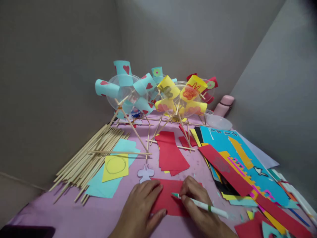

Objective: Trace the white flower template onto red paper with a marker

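A red paper sheet (170,201) lies flat at the front middle of the table. My left hand (143,206) rests on its left side, fingers stretched out and thumb apart. In my right hand (198,201) is a white marker (206,206) with a green tip, pinched like a pen; the tip hovers over or touches the red sheet, I cannot tell which. No mark shows clearly on that sheet. Just behind my left fingers lies a pale butterfly-shaped paper cutout (145,173). Further back is a stack of red paper pieces (170,153).
At the back stand stick-framed wheels with blue paper cups (123,72) and yellow paper cups (193,87). Wooden sticks (81,162) and a yellow square with a circle (115,167) lie left. Right are a blue decorated board (262,165), a plastic lid (219,122) and a pink bottle (223,105).
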`<state>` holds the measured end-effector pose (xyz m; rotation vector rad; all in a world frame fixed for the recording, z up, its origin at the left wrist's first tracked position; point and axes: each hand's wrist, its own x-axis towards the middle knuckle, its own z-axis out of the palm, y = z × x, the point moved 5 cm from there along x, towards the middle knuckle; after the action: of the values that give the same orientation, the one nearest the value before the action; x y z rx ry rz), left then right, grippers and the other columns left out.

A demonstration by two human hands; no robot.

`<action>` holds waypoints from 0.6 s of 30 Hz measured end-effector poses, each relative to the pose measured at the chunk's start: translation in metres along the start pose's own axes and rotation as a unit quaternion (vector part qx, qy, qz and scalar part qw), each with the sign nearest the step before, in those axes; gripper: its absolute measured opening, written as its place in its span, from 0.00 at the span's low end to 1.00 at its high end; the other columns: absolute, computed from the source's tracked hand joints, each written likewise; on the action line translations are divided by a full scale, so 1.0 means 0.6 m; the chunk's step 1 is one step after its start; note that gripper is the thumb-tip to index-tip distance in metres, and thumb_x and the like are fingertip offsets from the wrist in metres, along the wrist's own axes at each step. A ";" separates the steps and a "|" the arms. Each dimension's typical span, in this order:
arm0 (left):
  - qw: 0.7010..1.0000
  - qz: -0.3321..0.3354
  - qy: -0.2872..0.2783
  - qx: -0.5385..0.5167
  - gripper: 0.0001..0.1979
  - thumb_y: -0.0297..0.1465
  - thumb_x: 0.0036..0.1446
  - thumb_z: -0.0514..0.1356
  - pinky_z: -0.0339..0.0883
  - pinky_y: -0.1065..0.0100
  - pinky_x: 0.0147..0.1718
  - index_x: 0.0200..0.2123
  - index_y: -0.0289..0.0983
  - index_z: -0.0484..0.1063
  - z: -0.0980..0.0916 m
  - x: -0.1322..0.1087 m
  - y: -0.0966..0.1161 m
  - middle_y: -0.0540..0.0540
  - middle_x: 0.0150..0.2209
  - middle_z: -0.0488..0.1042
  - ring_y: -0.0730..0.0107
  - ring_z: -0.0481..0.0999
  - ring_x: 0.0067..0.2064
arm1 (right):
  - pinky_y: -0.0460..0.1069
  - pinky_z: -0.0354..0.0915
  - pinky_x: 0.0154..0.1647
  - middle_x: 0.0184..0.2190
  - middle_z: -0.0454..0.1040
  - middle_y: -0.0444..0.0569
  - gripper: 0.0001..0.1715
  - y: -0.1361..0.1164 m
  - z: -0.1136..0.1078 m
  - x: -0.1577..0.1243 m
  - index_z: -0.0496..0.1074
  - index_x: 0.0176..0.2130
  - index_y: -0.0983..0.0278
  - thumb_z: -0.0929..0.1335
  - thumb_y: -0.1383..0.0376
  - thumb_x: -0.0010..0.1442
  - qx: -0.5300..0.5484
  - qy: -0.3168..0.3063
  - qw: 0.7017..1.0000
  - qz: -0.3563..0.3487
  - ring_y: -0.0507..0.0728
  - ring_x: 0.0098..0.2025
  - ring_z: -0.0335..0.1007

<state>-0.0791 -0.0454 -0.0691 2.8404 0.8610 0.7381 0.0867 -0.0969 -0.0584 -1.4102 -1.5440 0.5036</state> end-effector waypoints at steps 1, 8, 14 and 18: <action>1.000 0.004 0.000 0.002 0.23 0.39 0.54 0.63 0.71 0.58 0.44 0.53 0.40 0.68 -0.001 0.000 0.001 0.43 0.49 0.74 0.58 0.74 0.48 | 0.50 0.57 0.31 0.24 0.64 0.43 0.08 -0.006 0.001 0.002 0.60 0.25 0.61 0.60 0.70 0.54 -0.011 -0.007 1.000 -0.019 0.54 0.29 0.62; 1.000 0.008 0.001 -0.004 0.22 0.40 0.55 0.61 0.70 0.60 0.43 0.52 0.40 0.68 -0.001 0.002 0.002 0.43 0.48 0.74 0.59 0.73 0.47 | 0.53 0.58 0.36 0.26 0.64 0.45 0.08 -0.019 0.009 0.014 0.57 0.27 0.61 0.57 0.73 0.56 -0.046 -0.081 0.996 0.000 0.56 0.33 0.61; 1.000 0.007 -0.005 -0.013 0.22 0.41 0.56 0.60 0.70 0.57 0.43 0.52 0.39 0.68 0.003 0.002 0.003 0.43 0.48 0.74 0.58 0.73 0.47 | 0.55 0.59 0.37 0.28 0.65 0.47 0.09 -0.025 0.010 0.014 0.58 0.27 0.62 0.56 0.71 0.58 -0.053 -0.113 0.992 0.017 0.58 0.34 0.61; 1.000 0.006 -0.005 -0.013 0.22 0.41 0.56 0.61 0.70 0.57 0.43 0.52 0.38 0.68 0.004 0.002 0.003 0.42 0.48 0.74 0.57 0.73 0.47 | 0.55 0.58 0.37 0.27 0.64 0.47 0.09 -0.023 0.014 0.014 0.57 0.27 0.62 0.56 0.71 0.58 -0.057 -0.116 0.992 0.011 0.58 0.34 0.60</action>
<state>-0.0762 -0.0462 -0.0701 2.8262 0.8270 0.7296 0.0733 -0.0903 -0.0479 -1.4986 -1.7679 0.6183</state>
